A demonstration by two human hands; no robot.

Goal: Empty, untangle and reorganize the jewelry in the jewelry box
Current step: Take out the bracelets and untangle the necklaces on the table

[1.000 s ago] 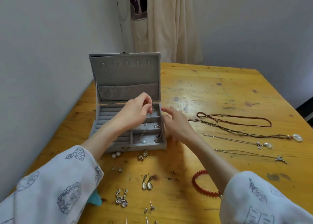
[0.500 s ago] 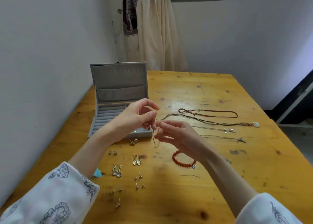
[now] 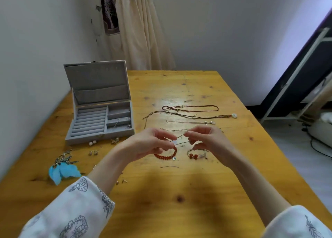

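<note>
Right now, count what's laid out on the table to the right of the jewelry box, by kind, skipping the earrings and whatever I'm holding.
Necklaces in a row: 4, from the dark red beaded one at the far end to the one partly hidden behind the hands.
Bracelets: 2, the red bead bracelet and the thin bangle with red beads.
Total: 6

A yellow wooden bench (image 3: 206, 192) carries an open grey jewelry box (image 3: 100, 122) at its left, small earrings (image 3: 93, 153) just in front of it, blue feather earrings (image 3: 62, 171) near the left edge, 4 necklaces (image 3: 190, 108) laid in rows, a red bead bracelet (image 3: 166, 155) and a silver bracelet (image 3: 196, 154).
</note>
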